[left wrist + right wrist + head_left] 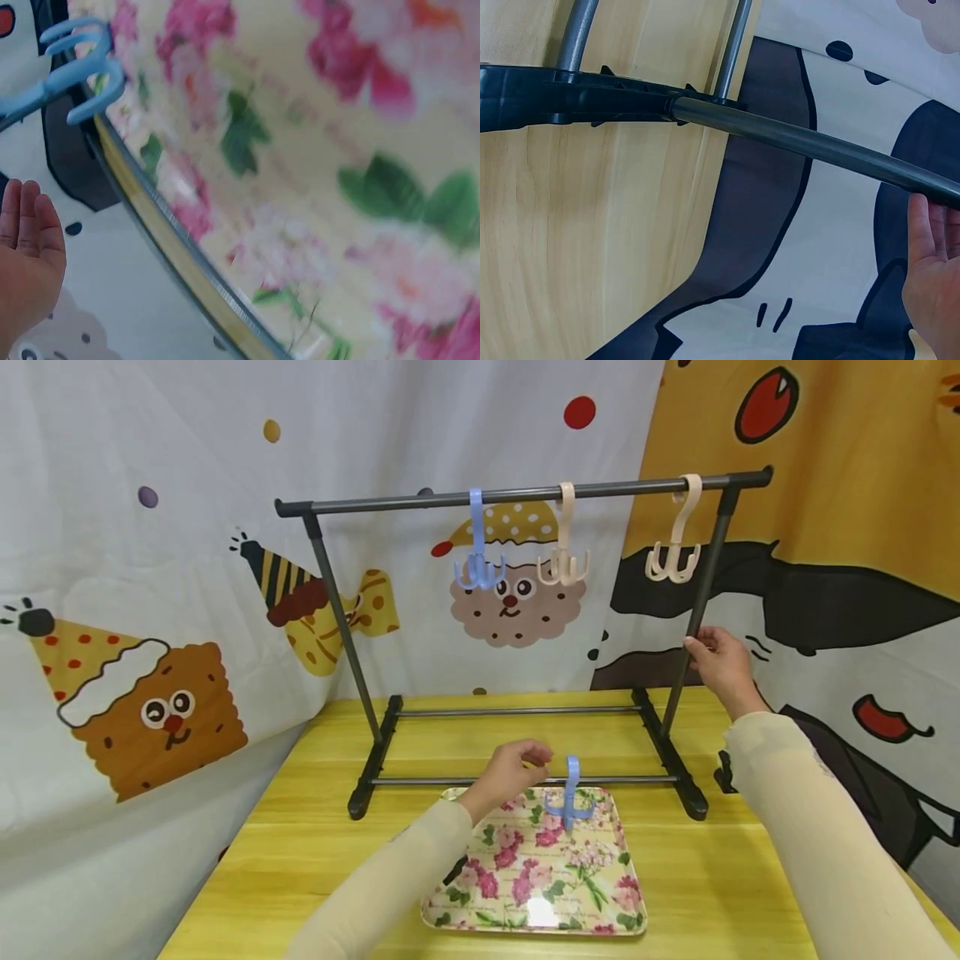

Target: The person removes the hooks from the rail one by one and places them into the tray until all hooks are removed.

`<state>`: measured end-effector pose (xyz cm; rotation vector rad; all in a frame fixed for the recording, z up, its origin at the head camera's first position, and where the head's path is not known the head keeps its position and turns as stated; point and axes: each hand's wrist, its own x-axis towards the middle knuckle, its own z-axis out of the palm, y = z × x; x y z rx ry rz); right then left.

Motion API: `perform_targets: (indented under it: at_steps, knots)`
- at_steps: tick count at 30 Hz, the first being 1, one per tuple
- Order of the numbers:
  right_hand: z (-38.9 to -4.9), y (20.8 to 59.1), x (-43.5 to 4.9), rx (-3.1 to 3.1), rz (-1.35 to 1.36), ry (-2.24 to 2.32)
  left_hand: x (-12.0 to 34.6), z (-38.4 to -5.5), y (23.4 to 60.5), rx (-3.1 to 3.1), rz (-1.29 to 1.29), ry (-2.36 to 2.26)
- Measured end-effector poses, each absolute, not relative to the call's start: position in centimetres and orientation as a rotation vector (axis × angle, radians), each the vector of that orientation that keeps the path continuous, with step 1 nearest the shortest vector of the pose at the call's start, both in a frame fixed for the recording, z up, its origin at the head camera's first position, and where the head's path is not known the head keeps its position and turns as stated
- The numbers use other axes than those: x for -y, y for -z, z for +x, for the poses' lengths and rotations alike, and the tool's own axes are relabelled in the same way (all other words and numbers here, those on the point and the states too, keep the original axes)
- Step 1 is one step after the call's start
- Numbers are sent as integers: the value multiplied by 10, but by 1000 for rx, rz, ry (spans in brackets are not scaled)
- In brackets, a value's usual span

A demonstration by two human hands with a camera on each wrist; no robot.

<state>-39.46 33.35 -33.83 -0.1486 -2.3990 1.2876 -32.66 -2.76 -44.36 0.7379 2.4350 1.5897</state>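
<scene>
My left hand (517,768) hovers above the back of a flowered tray (525,914), its fingers loosely bent and holding nothing. Just right of it, a light blue multi-prong hook hanger (570,806) is at the tray's back edge; in the left wrist view its prongs overlap the tray's rim. My right hand (723,664) grips the right upright (697,610) of a dark metal clothes rack with thumb and fingertips. From the rack's top bar (375,504) hang a blue hook hanger (477,543), a beige one (566,535) and another beige one (678,531) near the right end.
The rack's black feet (372,768) and lower bars (517,711) stand on a yellow wood-grain table (262,860). A cartoon-print curtain (187,593) hangs close behind. The tray sits in front of the rack, between its feet.
</scene>
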Motion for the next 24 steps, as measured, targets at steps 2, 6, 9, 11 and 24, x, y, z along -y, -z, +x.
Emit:
perform_targets:
  at_steps: [2, 6, 9, 11, 24]
  knots:
    - [-394, 339, -334, 2398, -141, -1287, 31, -330, 438, -2466, 729, -1597]
    - [-394, 339, -334, 2395, -129, -1287, 38, -337, 425, -2533, 714, -1614]
    - [-394, 339, -334, 2397, -131, -1284, 44, -341, 417, -2569, 714, -1628]
    - [-394, 339, -334, 2400, -135, -1281, 47, -344, 412, -2590, 720, -1645]
    - [-393, 340, -334, 2402, -137, -1288, 67, -361, 379, -2660, 634, -1828]
